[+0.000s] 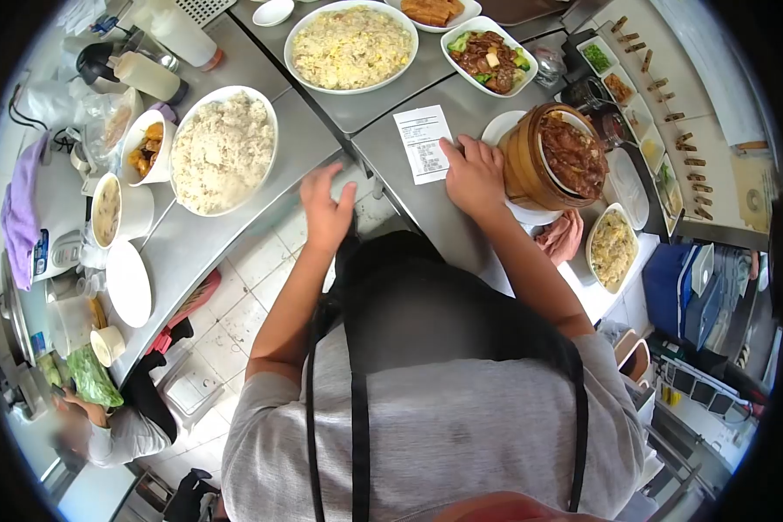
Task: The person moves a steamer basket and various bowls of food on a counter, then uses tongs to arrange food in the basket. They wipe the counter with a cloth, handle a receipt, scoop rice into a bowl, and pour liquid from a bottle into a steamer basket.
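My right hand point(476, 178) lies on the steel counter with its fingers extended. Its thumb side is at the edge of a printed receipt point(420, 143), and its other side is close against a bamboo steamer point(524, 163). Inside the steamer, a bowl holds dark sauced meat point(574, 155). A white plate point(501, 127) shows partly behind the steamer. My left hand point(326, 209) hovers by the counter edge over the gap, empty, thumb and fingers apart. Left of it stands a large bowl of pale rice point(224, 150); a bowl of yellow fried rice point(351, 47) is farther back.
A dish of meat and broccoli point(491, 59) stands at the back. Topping trays point(628, 100) line the right, near a noodle-like dish point(612, 248) and a pink cloth point(561, 237). Food tubs point(133, 209) and squeeze bottles point(148, 76) crowd the left. Another person point(126, 435) is lower left.
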A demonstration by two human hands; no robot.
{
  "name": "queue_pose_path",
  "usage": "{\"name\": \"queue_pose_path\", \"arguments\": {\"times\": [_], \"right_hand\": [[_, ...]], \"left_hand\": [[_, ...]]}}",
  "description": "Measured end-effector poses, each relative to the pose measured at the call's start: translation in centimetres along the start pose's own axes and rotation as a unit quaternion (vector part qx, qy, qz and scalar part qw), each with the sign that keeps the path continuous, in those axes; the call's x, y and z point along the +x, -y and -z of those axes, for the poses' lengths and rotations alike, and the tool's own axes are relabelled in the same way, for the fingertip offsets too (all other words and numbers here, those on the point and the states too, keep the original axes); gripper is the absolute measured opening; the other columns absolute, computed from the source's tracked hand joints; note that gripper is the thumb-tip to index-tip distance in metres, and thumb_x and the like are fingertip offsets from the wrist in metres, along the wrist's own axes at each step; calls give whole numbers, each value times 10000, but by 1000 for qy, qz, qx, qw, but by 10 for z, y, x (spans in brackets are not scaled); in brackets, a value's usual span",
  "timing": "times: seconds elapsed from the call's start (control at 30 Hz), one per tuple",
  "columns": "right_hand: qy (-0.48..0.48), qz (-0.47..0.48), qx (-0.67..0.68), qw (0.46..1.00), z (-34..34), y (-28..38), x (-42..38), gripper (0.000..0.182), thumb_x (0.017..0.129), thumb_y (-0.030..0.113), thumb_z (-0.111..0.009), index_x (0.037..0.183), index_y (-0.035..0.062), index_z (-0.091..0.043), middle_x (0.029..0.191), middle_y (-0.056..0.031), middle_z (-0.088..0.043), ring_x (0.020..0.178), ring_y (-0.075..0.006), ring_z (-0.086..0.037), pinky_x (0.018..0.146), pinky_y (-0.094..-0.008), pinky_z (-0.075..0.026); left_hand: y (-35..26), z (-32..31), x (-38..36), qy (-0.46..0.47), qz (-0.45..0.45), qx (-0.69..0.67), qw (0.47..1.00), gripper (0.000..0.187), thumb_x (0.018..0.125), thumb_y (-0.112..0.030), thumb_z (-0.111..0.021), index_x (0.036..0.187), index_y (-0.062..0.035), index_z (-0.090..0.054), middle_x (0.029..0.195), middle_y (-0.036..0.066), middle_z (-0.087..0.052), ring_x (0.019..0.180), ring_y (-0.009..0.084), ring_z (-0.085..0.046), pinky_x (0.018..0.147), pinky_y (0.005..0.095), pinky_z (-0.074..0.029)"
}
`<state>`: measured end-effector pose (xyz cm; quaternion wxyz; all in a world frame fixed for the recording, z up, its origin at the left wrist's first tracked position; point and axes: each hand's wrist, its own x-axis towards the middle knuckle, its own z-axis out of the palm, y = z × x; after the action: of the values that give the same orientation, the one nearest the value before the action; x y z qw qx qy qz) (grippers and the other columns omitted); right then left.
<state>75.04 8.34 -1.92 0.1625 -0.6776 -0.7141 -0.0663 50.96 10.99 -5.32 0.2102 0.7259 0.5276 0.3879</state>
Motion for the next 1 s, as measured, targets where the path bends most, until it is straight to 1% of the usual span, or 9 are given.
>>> {"name": "queue_pose_path", "arguments": {"times": [0.1, 0.2, 0.23, 0.3, 0.47, 0.57, 0.67, 0.87, 1.0], "right_hand": [[9, 0, 4, 1000, 0, 0, 0, 330, 689, 136, -498, 1014, 151, -551, 1013, -71, -492, 967, -220, -442, 862, -405, -277], [10, 0, 9, 1000, -1, -1, -1, 339, 688, 127, -498, 1020, 161, -553, 1021, -78, -493, 958, -226, -447, 855, -407, -281], [8, 1, 7, 1000, 0, -1, 0, 336, 687, 115, -498, 1015, 161, -559, 1022, -82, -495, 947, -228, -453, 845, -402, -288], [15, -2, 3, 1000, -1, 0, 0, 340, 689, 116, -496, 1019, 165, -558, 1025, -88, -494, 948, -235, -451, 846, -408, -286], [32, -6, 7, 999, 1, 1, 3, 335, 684, 131, -501, 1013, 167, -551, 1033, -95, -486, 974, -252, -433, 876, -430, -254], [62, -51, 71, 994, 1, 1, 7, 321, 663, 101, -513, 975, 162, -557, 1064, -97, -465, 993, -257, -413, 884, -428, -237], [37, -39, 95, 994, 6, 7, 13, 290, 648, 71, -515, 920, 155, -570, 1115, -103, -428, 1041, -275, -369, 890, -440, -219], [105, -5, 113, 988, 2, 30, 30, 184, 659, 105, -547, 835, 127, -592, 1190, -115, -372, 1125, -332, -283, 925, -493, -176], [93, -18, 26, 995, 1, 26, 33, 120, 708, 137, -515, 801, 120, -590, 1249, -139, -315, 1182, -361, -212, 950, -527, -133]], "left_hand": [[-34, -18, 11, 32, -34, -30, 998, 423, 666, -182, -623, 1062, -102, -498, 1035, 155, -437, 988, 309, -370, 866, 388, -295], [-56, -34, 20, 46, -70, -22, 996, 434, 650, -171, -628, 1061, -93, -510, 1070, 150, -413, 996, 298, -368, 865, 390, -287], [-56, -39, 23, 53, -80, 0, 995, 462, 652, -227, -630, 1083, -120, -503, 1122, 166, -374, 1048, 337, -333, 882, 428, -261], [-52, -49, 25, 52, -82, 56, 994, 466, 657, -258, -626, 1091, -142, -503, 1151, 174, -350, 1092, 358, -290, 896, 454, -233], [-53, -52, 26, 80, -53, 97, 991, 484, 654, -308, -627, 1104, -175, -505, 1216, 183, -298, 1151, 395, -210, 918, 488, -182], [-54, -50, 24, 83, -40, 99, 991, 492, 648, -313, -634, 1104, -176, -508, 1236, 183, -280, 1152, 404, -203, 922, 490, -176], [-54, -47, 21, 81, -27, 105, 991, 500, 643, -313, -642, 1106, -181, -507, 1250, 180, -263, 1147, 412, -204, 926, 488, -181], [-53, -46, 18, 75, -11, 96, 993, 521, 629, -306, -662, 1110, -183, -505, 1260, 172, -251, 1139, 416, -209, 933, 481, -188], [-54, -45, 19, 81, 0, 95, 992, 524, 624, -307, -669, 1107, -181, -508, 1265, 170, -243, 1141, 413, -208, 934, 479, -187]]}}
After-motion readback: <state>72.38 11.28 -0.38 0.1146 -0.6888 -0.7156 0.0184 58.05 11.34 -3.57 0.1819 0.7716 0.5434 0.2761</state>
